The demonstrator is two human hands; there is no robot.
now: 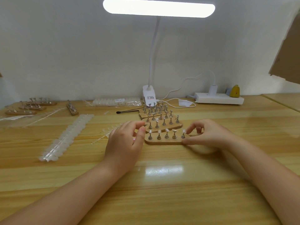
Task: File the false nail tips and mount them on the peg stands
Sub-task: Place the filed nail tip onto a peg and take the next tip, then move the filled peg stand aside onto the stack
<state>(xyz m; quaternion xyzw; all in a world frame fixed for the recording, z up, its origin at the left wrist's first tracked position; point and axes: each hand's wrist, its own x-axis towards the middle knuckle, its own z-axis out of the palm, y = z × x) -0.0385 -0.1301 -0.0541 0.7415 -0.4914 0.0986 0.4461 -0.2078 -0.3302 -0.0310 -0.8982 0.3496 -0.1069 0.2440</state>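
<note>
We see the nearest peg stand point(164, 141) lying on the worktop point(162, 184) between our two hands, its five pegs each carrying a nail tip point(175, 131). Our right hand point(209, 135) grips the stand's right end, thumb against the near edge and curled fingers point(191, 127) touching the rightmost peg. Our left hand point(125, 140) sits just beside the stand's left end, fingers loosely curled; we cannot tell whether they pinch anything. Beyond our fingers stand more peg stands point(159, 116), mostly bare. Left of the left hand lies a long strip of unfiled nail tips point(65, 138). Behind everything, a clip lamp point(150, 96) stands lit.
</note>
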